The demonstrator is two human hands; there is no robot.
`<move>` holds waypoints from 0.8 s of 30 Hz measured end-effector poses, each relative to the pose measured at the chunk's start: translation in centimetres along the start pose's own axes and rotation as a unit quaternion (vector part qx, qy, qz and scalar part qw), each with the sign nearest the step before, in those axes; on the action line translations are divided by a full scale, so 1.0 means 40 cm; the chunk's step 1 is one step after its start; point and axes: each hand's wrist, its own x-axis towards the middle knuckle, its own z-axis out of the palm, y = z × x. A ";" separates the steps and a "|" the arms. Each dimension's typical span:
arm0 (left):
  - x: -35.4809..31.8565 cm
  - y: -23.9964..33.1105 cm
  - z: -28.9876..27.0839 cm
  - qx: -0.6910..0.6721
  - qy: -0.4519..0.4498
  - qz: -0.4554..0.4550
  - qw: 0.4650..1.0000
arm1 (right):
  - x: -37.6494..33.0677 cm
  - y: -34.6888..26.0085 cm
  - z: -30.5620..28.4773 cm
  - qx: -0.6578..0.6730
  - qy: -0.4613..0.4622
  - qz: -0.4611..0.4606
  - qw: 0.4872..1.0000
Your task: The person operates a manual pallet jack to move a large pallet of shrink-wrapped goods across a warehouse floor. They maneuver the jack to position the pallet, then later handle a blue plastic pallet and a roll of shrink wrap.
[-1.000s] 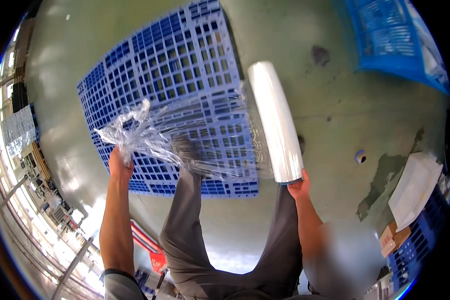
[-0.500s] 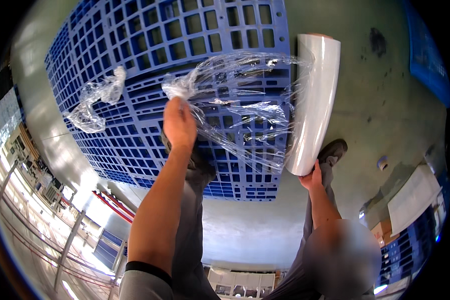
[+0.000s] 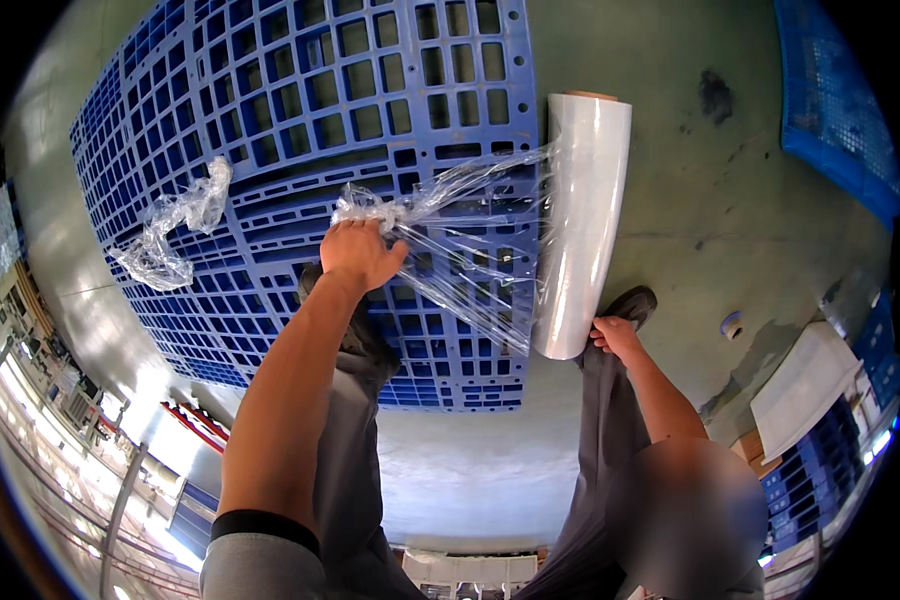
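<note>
A roll of clear stretch film [image 3: 585,225] lies on the floor along the right edge of a blue plastic pallet [image 3: 470,140]. From it, a loose sheet of film [image 3: 470,250] fans across the pallet and narrows to a crumpled bunch. My left hand [image 3: 362,255] lies palm down against that bunch, thumb spread aside; its fingertips are partly hidden. Beside the roll's near end is my right hand [image 3: 618,338], fingers loosely bent and apart from the roll. Another crumpled strip of film [image 3: 175,225] rests on the pallet's left part.
My shoes [image 3: 630,308] are at the pallet's near side and by the roll. A small tape-like ring [image 3: 732,326] sits on the floor at right, near a white sheet [image 3: 805,390]. A blue mesh-sided crate [image 3: 835,120] stands at far right.
My left hand has lowered the film bunch onto the pallet and loosened from a closed grip. My right hand has come off the roll's near end. The film sheet hangs narrower.
</note>
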 end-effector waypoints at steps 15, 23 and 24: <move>0.045 0.066 -0.003 -0.059 -0.090 -0.100 0.989 | -0.198 0.106 -0.141 0.193 -0.020 -0.074 0.978; -0.261 0.143 0.202 -0.060 0.086 -0.048 0.993 | -0.120 0.473 -0.352 0.223 0.033 -0.063 0.972; -0.308 0.139 0.239 -0.107 0.030 -0.057 0.992 | -0.104 0.485 -0.389 0.173 0.041 -0.037 0.983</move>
